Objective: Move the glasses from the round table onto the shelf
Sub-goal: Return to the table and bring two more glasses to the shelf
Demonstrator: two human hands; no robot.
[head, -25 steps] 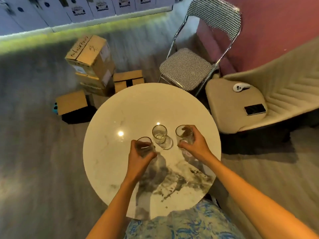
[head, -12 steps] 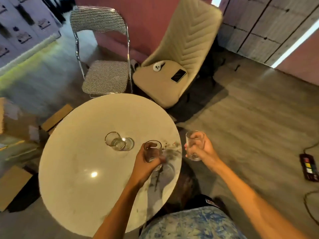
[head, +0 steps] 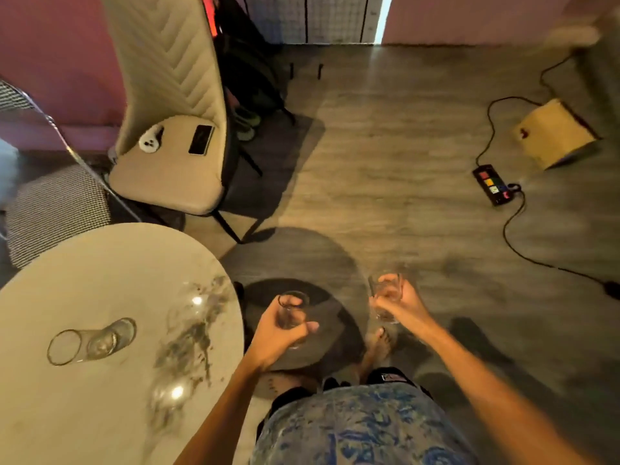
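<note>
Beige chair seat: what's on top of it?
On the beige chair seat lie a small white device and a dark phone, side by side, apart. Nothing else visible on it; the seat's near-left corner is hidden behind the folding chair's frame.

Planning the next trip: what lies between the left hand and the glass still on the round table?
In the head view, only bare marble tabletop and its edge separate the left hand from the remaining glass.

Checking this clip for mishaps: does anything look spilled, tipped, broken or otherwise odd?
Nothing spilled or broken. The left hand and right hand each hold a glass upright over the floor. One glass remains upright on the round table. A power strip and its cable lie across the floor.
</note>
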